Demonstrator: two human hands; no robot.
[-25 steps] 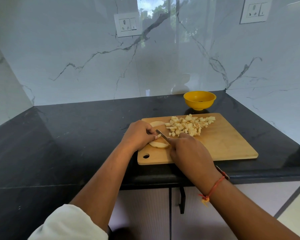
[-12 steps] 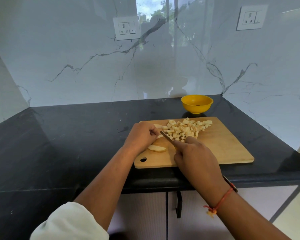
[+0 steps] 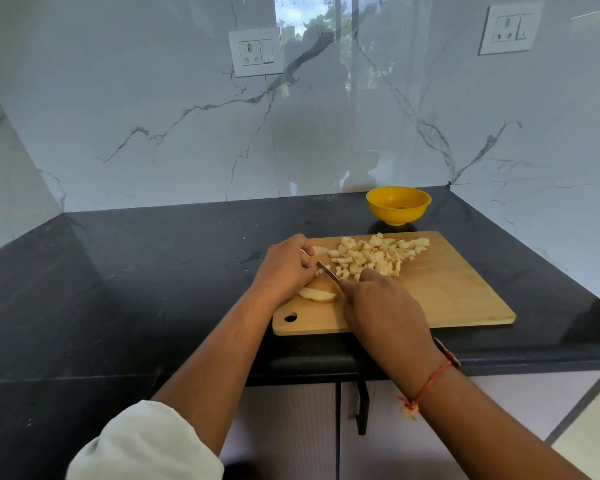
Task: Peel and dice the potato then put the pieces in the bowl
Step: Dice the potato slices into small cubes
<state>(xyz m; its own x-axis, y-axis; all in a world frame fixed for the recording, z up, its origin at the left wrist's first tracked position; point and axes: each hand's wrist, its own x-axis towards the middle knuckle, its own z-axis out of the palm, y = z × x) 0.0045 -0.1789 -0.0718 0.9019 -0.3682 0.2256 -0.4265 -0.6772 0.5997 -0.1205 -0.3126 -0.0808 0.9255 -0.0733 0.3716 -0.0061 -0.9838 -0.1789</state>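
Wooden board [image 3: 447, 292] tip: your right hand [image 3: 385, 306] grips the knife [image 3: 327, 271], left hand [image 3: 284, 268] pins the potato slice [image 3: 317, 293] (keep those knuckles curled).

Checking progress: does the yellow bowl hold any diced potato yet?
Not yet. The yellow bowl shows no pale pieces inside; the diced potato lies on the cutting board.

Black countertop [image 3: 118, 289]. Veined marble wall [image 3: 153, 116] behind, carrying left socket [image 3: 256, 52], right socket [image 3: 509, 28]. Cabinet handle [image 3: 362, 407] below.
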